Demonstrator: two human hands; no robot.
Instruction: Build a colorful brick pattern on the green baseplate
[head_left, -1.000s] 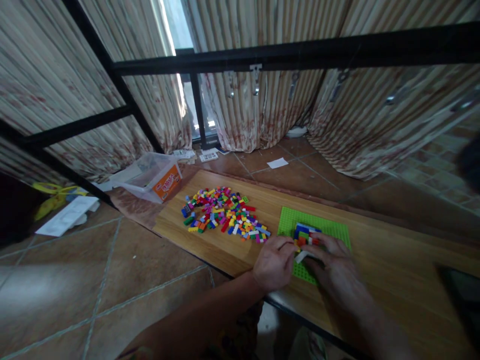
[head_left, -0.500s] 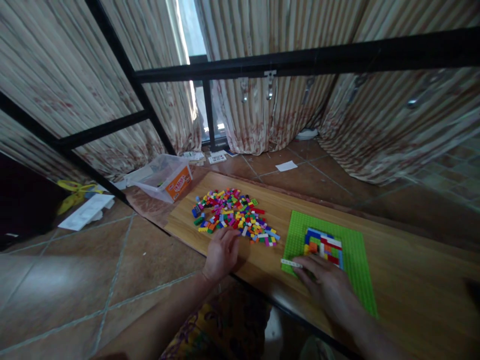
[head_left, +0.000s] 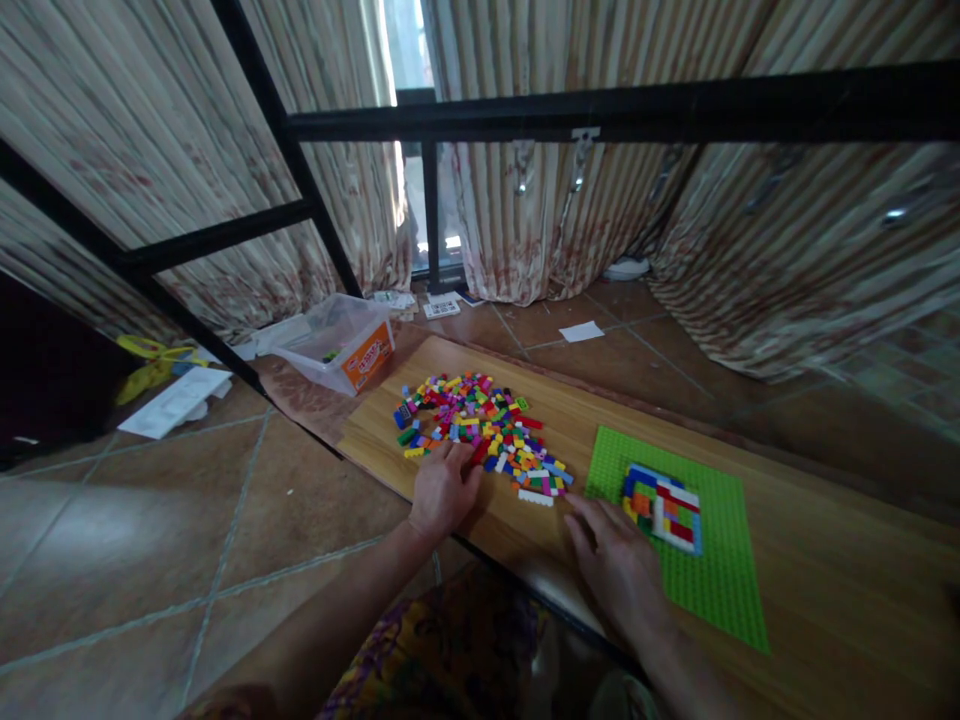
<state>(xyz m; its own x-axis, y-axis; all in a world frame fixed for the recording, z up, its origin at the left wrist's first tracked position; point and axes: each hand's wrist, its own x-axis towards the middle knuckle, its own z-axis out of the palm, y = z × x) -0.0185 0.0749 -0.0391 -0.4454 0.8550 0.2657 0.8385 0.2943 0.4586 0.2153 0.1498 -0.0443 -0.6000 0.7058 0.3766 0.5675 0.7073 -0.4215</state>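
Note:
My left hand (head_left: 445, 490) is at the near edge of a loose pile of small toy bricks (head_left: 517, 437). Its thumb and fingers close on a red brick (head_left: 480, 453). My right hand (head_left: 616, 548) is over the board between the pile and a green baseplate (head_left: 724, 590), fingers apart and nothing in them. A long white brick (head_left: 535, 497) lies on the board just beyond its fingertips, at the pile's near right end. On the baseplate sits a flat build of blue, white, red, orange and yellow bricks (head_left: 679, 512), its near left part close behind my right hand.
The bricks and baseplate rest on a long wooden board (head_left: 840, 560). A clear plastic box (head_left: 337, 345) with an orange label stands past its left end. A black metal rail (head_left: 600, 115) crosses above, before striped curtains (head_left: 495, 220). White papers (head_left: 581, 331) lie on the tiled floor.
My right hand has moved left off the build and let go of the long white brick, which now lies by the pile. A red brick now shows at my left fingertips.

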